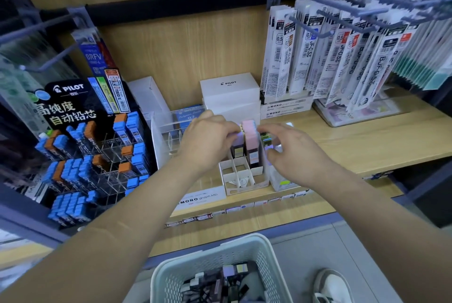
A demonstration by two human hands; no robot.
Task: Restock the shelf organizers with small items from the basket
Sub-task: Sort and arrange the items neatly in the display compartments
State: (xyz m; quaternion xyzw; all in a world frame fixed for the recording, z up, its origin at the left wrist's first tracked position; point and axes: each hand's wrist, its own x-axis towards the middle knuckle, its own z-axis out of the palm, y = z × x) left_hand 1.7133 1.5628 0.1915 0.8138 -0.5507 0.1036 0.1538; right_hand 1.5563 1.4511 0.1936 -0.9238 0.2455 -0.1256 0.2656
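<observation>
I see two hands at the centre of the frame, over a white divided organizer on the wooden shelf. My left hand is curled with its fingertips closed on a lilac-topped lead case standing in the organizer. My right hand hovers just right of it, fingers spread and loose, gripping nothing I can make out. A second, pink-topped case stands upright between the two hands; I count two cases in the organizer, and its front cells are bare. The white basket sits at the bottom centre with a heap of small dark items, too jumbled to count. At left is one black display rack with many blue and orange boxes. Two white boxes are stacked behind the organizer. Refill packs hang from hooks at upper right. One white shoe shows on the grey floor.
</observation>
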